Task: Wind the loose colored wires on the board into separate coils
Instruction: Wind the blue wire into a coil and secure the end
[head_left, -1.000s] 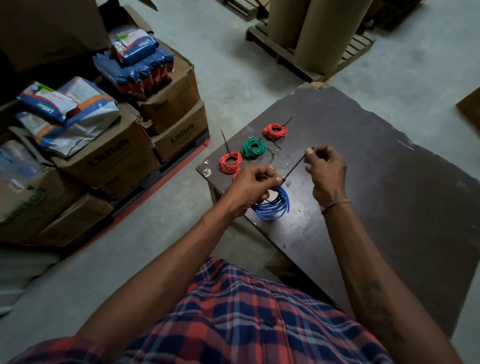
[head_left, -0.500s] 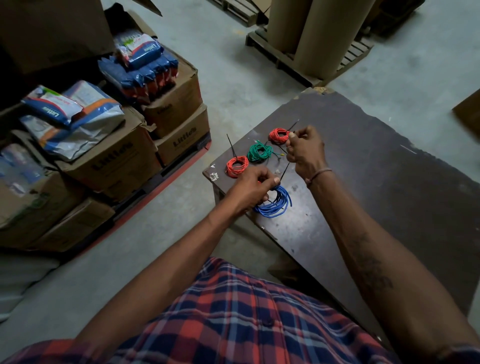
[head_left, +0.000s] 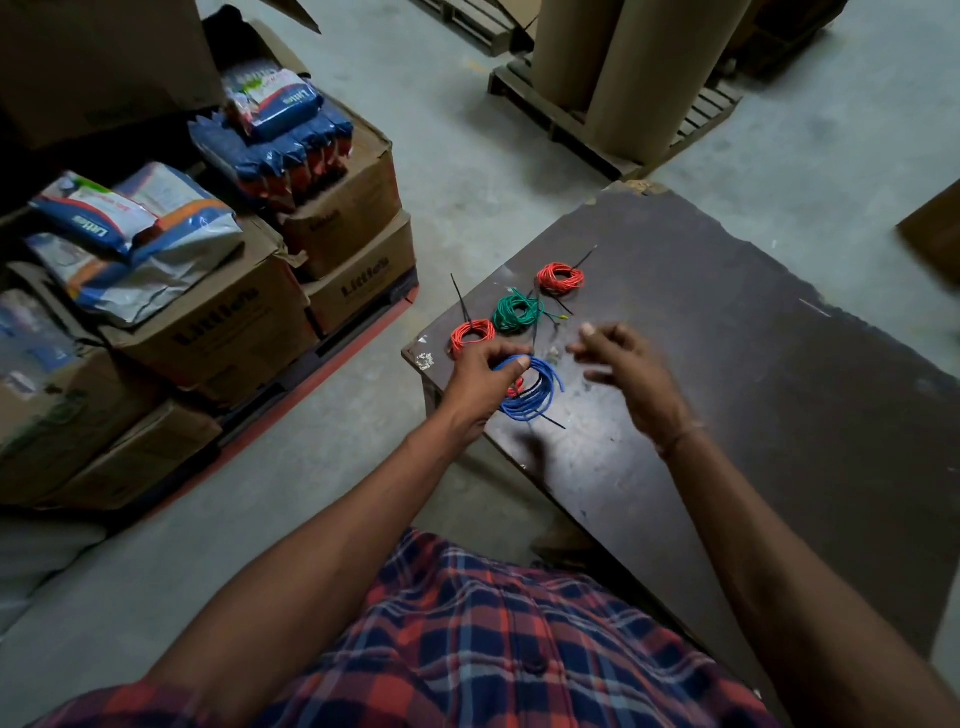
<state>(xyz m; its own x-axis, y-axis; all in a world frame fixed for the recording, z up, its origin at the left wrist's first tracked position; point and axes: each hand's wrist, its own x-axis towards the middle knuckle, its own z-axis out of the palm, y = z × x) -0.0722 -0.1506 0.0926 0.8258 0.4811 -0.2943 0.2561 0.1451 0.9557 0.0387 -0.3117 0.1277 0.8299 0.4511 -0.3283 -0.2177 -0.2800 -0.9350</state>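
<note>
A blue wire coil (head_left: 532, 392) lies near the left corner of the dark board (head_left: 753, 364), with a black tie sticking out at its lower right. My left hand (head_left: 480, 376) grips the coil's upper left edge. My right hand (head_left: 623, 364) hovers blurred just right of the coil, fingers spread, holding nothing. Beyond them lie a red coil (head_left: 471, 332), a green coil (head_left: 517, 312) and a second red coil (head_left: 560, 277), each with a black tie.
Stacked cardboard boxes (head_left: 208, 322) with plastic packs on top stand on the floor to the left. Large cardboard rolls (head_left: 634, 67) on a pallet stand beyond the board. Another box edge (head_left: 935, 234) shows at the far right.
My right hand has let go of the black tie and dropped back toward the blue coil, fingers now spread. My left hand stays on the coil.
</note>
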